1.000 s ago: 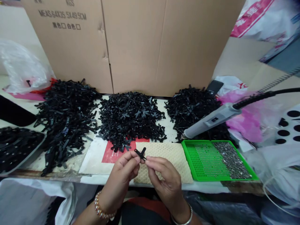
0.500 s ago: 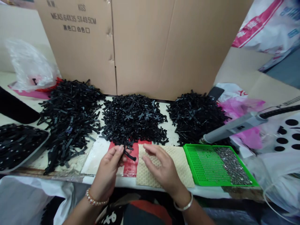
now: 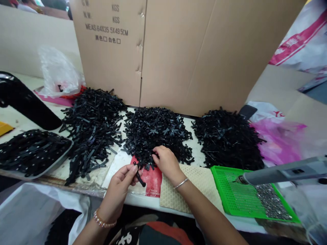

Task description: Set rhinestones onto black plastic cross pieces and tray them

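Note:
Between the thumb and fingers of my left hand (image 3: 118, 185) is a small black strip-shaped part (image 3: 140, 177) with rounded ends, slanting down to the right over a red printed sheet (image 3: 153, 180). My right hand (image 3: 167, 163) reaches into the front edge of the middle pile of small black parts (image 3: 157, 127). Its fingers are curled with thumb and forefinger close together; what lies between the tips is too small to make out. A cream honeycomb-textured mat (image 3: 201, 180) lies under my right wrist.
Black strips are heaped at left (image 3: 93, 126) and right (image 3: 227, 139). A tray of black parts (image 3: 55, 168) stands far left. At right a grey screwdriver-like tool (image 3: 278, 172) hangs over a green tray (image 3: 218, 189) of small metal pieces. A cardboard box (image 3: 194, 58) stands behind.
My right hand has moved from above the mat, forward and left to the middle pile, and its fingers have closed. My left hand keeps the black part. The view has shifted left.

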Demonstrator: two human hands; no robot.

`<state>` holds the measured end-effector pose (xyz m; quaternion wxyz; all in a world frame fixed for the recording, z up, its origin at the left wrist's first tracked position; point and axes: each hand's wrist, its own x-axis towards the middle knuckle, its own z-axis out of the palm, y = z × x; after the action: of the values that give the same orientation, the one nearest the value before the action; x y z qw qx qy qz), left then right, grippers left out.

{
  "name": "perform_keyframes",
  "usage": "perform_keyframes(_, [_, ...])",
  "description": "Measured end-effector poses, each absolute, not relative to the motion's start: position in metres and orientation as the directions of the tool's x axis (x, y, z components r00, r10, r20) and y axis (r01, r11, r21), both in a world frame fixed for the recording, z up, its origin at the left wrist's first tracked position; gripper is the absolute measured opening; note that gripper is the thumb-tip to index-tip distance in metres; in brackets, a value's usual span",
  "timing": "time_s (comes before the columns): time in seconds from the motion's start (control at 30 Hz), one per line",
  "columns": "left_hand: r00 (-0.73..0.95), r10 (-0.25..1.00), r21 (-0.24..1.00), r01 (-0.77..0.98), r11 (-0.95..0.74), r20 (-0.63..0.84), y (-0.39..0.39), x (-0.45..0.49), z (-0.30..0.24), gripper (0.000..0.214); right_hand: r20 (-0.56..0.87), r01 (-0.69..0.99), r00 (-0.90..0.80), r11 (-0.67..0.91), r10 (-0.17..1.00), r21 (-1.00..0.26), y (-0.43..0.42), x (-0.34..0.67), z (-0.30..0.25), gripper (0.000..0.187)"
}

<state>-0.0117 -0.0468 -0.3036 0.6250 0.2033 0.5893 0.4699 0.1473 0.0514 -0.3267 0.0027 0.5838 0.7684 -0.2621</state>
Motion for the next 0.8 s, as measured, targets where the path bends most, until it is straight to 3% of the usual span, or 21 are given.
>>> perform_keyframes(0.17, [-0.129,0.836,0.821,-0.316,0.476,-0.534,-0.044,-0.012,-0.301,0.038,-0.333,0.946,-0.263,0.175,0.906,-0.271,0.055,0.135,-0.324,0.022])
perform_keyframes(0.23, [-0.125,0.837,0.821,-0.317,0.476,-0.533,-0.044,-0.014,-0.302,0.038,-0.326,0.947,-0.248,0.158,0.912,-0.278,0.058,0.133,-0.321,0.019])
perform_keyframes(0.43, [-0.111,0.827,0.808,-0.317,0.497,-0.552,-0.048,-0.018,-0.304,0.037,-0.287,0.844,-0.268,0.080,0.920,-0.531,0.061,0.155,-0.301,0.013])
perform_keyframes(0.6, [0.013,0.833,0.774,-0.361,0.520,-0.553,-0.048,-0.008,-0.285,0.030,-0.336,0.535,-0.424,-0.066,0.841,-0.842,0.029,0.185,-0.277,0.024])
perform_keyframes(0.7, [0.142,0.852,0.779,-0.352,0.519,-0.504,-0.046,0.006,-0.272,0.027,-0.360,0.443,-0.491,-0.128,0.793,-0.887,0.007,0.195,-0.265,0.029])
perform_keyframes(0.8, [0.200,0.858,0.810,-0.285,0.513,-0.473,-0.044,0.022,-0.267,0.027,-0.299,0.424,-0.504,-0.070,0.810,-0.903,-0.001,0.202,-0.259,0.026])
